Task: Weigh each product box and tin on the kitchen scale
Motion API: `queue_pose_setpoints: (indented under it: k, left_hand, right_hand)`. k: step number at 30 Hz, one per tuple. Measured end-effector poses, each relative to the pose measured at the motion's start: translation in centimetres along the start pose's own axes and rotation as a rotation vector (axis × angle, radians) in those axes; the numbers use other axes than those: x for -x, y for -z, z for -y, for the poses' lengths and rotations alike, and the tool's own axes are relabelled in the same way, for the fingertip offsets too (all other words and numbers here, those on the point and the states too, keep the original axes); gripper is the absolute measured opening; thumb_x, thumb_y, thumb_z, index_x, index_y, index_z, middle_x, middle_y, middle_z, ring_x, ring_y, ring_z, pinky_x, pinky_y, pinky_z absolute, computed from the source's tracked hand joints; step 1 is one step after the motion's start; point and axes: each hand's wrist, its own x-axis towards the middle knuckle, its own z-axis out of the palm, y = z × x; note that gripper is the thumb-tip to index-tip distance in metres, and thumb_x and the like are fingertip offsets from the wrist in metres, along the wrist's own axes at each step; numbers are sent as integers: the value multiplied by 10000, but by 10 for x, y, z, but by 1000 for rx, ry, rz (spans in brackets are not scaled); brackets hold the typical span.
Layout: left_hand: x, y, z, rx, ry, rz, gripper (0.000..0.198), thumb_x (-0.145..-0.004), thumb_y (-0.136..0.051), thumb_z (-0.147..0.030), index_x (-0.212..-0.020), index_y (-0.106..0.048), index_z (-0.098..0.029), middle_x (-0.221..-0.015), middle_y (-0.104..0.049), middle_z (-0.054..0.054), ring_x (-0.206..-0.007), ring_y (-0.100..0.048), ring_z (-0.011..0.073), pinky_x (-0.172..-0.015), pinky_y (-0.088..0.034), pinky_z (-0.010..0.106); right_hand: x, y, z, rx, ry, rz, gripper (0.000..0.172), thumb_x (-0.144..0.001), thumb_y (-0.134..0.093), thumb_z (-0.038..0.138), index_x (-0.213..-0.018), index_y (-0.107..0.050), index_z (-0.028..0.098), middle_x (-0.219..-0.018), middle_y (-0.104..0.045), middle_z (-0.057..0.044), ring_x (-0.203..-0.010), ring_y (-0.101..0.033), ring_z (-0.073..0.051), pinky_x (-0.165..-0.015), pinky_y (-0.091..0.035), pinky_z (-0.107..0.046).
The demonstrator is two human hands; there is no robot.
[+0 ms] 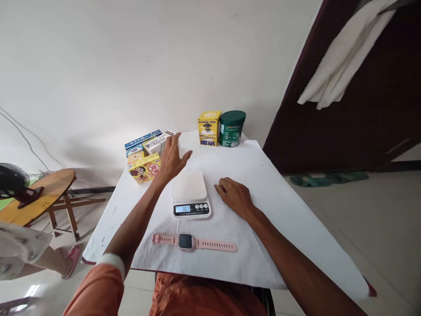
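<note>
Far out to the left of the left hand, a black fan [13, 180] stands on a round wooden table [61, 180], and a person's foot in a pink slipper [73, 260] shows below. Nearer, just left of the same hand, packed boxes sit close together, their contents hidden: a blue box [144, 138] at the back with pale characters, a small beige carton [135, 155], a yellow cartoon box [144, 168] in front with a red round emblem, and a white box [158, 142] on which "Meal" can be read. The left hand [174, 157] is released, fingers stretched and thumb spread, over the right end of that white box; I cannot tell whether it touches it. Between the two hands, slightly nearer the wearer, lies a white scale [189, 186] with a bare plate, its lit display showing the digits 3, 6 and 1. Below it, nearer the wearer than both hands, a pink-strapped watch [186, 242] lies stretched out, screen dark. Beyond the right hand, by the wall, stand a yellow upright box [208, 129] reading "COME ON" and, touching or just beside it, a lidded green tub [232, 129], contents hidden. The right hand [237, 197] is loosely curled on the white tablecloth [289, 232], right of the scale; its palm is hidden. Farther right, a white towel [345, 57] hangs before a dark door [378, 114], above green slippers [311, 181] on the floor
</note>
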Motion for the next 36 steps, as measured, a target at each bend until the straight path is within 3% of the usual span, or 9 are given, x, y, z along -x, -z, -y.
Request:
queue_pose_setpoints:
  k: [4,7,11,15,18,22,26,31,36]
  left_hand:
    - [-78,-65,-1,59,111,158,841,-822,-824,-421,-1499,-392,-173,-1436,-469,221,-1320,-541,392,-1066,-457,512]
    - [-124,-97,-2,27,171,187,1002,-749,-883,-487,-1522,-350,-137,-1465,-433,267,-1396,-451,455,-1123,-377,555]
    - [-171,-118,-8,4,225,182,1164,-677,-900,-584,-1579,-282,-185,-1556,-327,281,-1433,-361,524,-1133,-294,631]
    - [-202,-128,-8,-8,204,242,1214,-546,-956,-597,-1546,-370,-238,-1594,-283,275,-1454,-288,575,-1125,-227,687]
    - [-212,-134,-7,-53,233,320,1208,-531,-965,-570,-1537,-396,-216,-1575,-310,289,-1441,-321,574,-1124,-246,673]
    - [-215,-136,-3,-84,268,387,1222,-626,-887,-606,-1600,-279,-186,-1560,-330,280,-1437,-385,498,-1123,-339,578]
    - [-219,-127,6,-129,262,421,1199,-635,-866,-518,-1609,-239,-207,-1524,-393,228,-1392,-458,426,-1085,-417,498]
    - [-220,-112,14,-234,220,544,1143,-603,-872,-385,-1578,-293,-241,-1509,-417,196,-1416,-403,454,-1103,-386,543]
    - [-202,-118,15,-125,262,408,998,-629,-882,-410,-1462,-384,-181,-1421,-445,202,-1350,-464,397,-1061,-421,485]
  right_hand:
    - [0,2,3,29,-13,31,222,-1033,-487,264,-894,-650,207,-950,-719,-71,-832,-642,-191,-679,-346,-295]
    - [0,4,3,22,-17,60,202,-1044,-501,258,-931,-659,200,-985,-722,-76,-872,-655,-188,-696,-361,-284]
    - [0,3,1,7,2,56,191,-1052,-507,257,-943,-655,207,-968,-715,-62,-875,-661,-181,-685,-374,-278]
    - [1,-1,-2,-5,29,14,194,-1045,-491,207,-922,-641,211,-914,-700,-52,-826,-652,-175,-645,-373,-287]
    - [3,-6,-4,-8,43,-29,209,-1045,-483,196,-896,-628,214,-877,-691,-49,-799,-644,-173,-629,-363,-292]
    - [4,-13,-7,-28,56,-98,211,-1037,-494,189,-858,-603,214,-831,-669,-30,-751,-625,-158,-618,-351,-291]
    - [5,-17,-8,-29,72,-176,204,-1018,-524,174,-824,-579,209,-793,-643,-11,-695,-594,-145,-585,-321,-295]
    - [5,-17,-8,-28,77,-196,208,-1011,-537,170,-808,-563,210,-770,-629,-8,-676,-580,-141,-575,-292,-291]
    - [3,-16,-8,-28,65,-162,205,-1019,-531,190,-821,-584,204,-767,-634,-7,-652,-563,-134,-560,-266,-287]
